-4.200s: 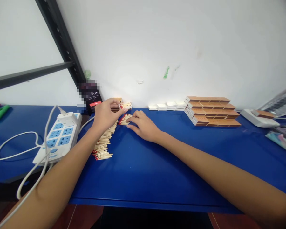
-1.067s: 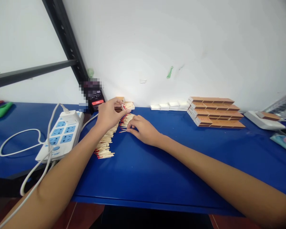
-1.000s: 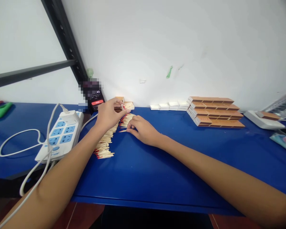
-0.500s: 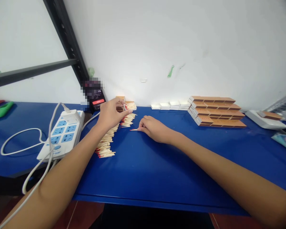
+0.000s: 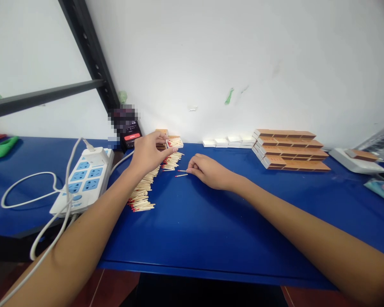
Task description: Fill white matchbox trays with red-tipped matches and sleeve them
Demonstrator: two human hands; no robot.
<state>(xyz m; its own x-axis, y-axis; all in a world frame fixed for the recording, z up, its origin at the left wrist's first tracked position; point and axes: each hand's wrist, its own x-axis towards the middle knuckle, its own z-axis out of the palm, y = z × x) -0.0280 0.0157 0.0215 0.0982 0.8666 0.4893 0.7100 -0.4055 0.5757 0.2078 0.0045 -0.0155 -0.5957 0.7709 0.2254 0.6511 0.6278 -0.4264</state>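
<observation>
My left hand (image 5: 147, 152) holds a small open matchbox tray (image 5: 174, 143) partly filled with red-tipped matches, just above the blue table (image 5: 192, 230). A long row of loose matches (image 5: 144, 187) lies below that hand, reaching toward the wall. My right hand (image 5: 208, 170) rests on the table a little right of the row, fingers curled, pinching the end of a match (image 5: 182, 171). A second loose match lies just below it.
A white and blue power strip (image 5: 83, 179) with its cable lies at the left. A dark phone (image 5: 129, 134) leans on the wall. White inner trays (image 5: 227, 142) and stacked brown matchbox sleeves (image 5: 289, 149) sit at the right. A black shelf frame (image 5: 86, 55) stands at the back left.
My right hand has pulled away from the match row to the right, dragging a couple of matches out onto the table. My left hand stays holding the tray.
</observation>
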